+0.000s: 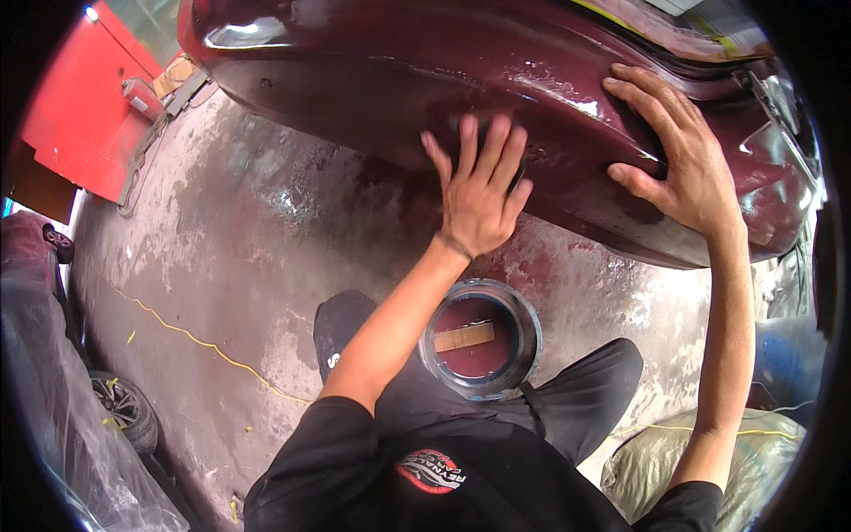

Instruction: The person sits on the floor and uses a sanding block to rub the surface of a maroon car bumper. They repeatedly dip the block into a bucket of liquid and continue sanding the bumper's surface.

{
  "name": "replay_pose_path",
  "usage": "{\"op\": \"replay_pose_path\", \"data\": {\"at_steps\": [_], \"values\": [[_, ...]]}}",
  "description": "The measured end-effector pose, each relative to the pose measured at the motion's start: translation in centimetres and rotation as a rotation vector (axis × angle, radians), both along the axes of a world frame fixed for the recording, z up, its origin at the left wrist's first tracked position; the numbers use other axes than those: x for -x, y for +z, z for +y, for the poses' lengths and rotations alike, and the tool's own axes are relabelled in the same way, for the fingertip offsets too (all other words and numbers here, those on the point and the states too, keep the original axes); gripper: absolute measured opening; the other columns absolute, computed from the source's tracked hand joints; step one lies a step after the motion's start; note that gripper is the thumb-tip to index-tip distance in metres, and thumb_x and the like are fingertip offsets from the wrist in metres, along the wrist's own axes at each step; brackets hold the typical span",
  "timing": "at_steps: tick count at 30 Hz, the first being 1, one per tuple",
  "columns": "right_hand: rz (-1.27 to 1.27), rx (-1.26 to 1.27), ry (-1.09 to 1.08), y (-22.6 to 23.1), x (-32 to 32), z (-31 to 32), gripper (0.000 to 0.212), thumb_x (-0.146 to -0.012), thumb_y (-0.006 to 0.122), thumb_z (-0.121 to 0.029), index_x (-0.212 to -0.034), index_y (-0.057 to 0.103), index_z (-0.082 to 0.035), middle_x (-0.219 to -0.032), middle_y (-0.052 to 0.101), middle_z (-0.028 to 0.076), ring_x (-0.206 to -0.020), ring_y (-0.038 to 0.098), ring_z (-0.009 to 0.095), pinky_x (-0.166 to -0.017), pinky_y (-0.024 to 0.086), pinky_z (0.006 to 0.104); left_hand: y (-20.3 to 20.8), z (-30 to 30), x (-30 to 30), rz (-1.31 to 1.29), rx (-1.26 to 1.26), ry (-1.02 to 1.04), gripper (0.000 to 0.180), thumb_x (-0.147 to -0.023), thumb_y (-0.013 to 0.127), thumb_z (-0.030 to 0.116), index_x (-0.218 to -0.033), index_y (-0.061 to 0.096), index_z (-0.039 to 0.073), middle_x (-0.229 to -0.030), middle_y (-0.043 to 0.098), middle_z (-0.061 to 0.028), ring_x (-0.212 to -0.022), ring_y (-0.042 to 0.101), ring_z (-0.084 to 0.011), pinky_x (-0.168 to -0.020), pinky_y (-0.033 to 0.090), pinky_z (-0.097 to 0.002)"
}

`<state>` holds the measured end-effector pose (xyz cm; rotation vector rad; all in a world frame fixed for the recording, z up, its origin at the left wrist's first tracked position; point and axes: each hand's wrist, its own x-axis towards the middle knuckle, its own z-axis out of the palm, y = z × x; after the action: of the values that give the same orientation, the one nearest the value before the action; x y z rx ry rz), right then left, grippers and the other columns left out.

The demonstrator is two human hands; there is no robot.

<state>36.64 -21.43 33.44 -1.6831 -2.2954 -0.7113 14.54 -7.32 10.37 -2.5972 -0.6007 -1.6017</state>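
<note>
A wet, dark maroon car body panel (355, 97) spans the top of the head view, with glossy water streaks along its ridge. My left hand (479, 191) lies against its lower face, fingers spread and slightly blurred; a dark patch shows between the fingers, but I cannot tell whether it is shadow or a thin pad. Further right, my right hand (691, 164) rests on the panel's upper part, thumb and fingers apart. Between my knees stands a round bucket (529, 341) of reddish water (479, 362). A flat tan block (464, 337) lies in it.
The concrete floor (213, 275) is wet and stained. A yellow cord (204, 355) runs across it at left. Plastic sheeting (62, 381) covers something beside a wheel (124, 412). A red cabinet (84, 97) stands far left; a bulging plastic-covered bundle (665, 465) sits at lower right.
</note>
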Motion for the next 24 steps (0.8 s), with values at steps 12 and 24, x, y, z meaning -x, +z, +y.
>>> {"op": "replay_pose_path", "data": {"at_steps": [12,24], "values": [[-0.011,-0.007,-0.031,-0.2,0.0,0.0,0.085,-0.084,0.089,-0.045,-0.16,0.061,-0.019,-0.166,0.058,0.011,-0.152,0.056,0.039,-0.127,0.045,0.0545,-3.7,0.5,-1.4,-0.026,0.069,0.032,0.074,-0.117,0.042,0.046,-0.182,0.024,0.016,-0.192,0.011,-0.0067,-0.176,-0.005,-0.0387,-0.131,-0.016,-0.0744],[0.016,0.013,-0.026,0.0,0.0,0.0,0.084,-0.085,0.087,-0.046,-0.159,0.061,-0.016,-0.166,0.057,0.014,-0.153,0.054,0.041,-0.128,0.042,0.0549,11.1,9.3,6.0,-0.575,0.405,0.178,0.078,-0.123,0.023,0.052,-0.181,0.008,0.003,-0.189,0.003,-0.0234,-0.175,-0.003,-0.0421,-0.135,-0.006,-0.0701]]}}
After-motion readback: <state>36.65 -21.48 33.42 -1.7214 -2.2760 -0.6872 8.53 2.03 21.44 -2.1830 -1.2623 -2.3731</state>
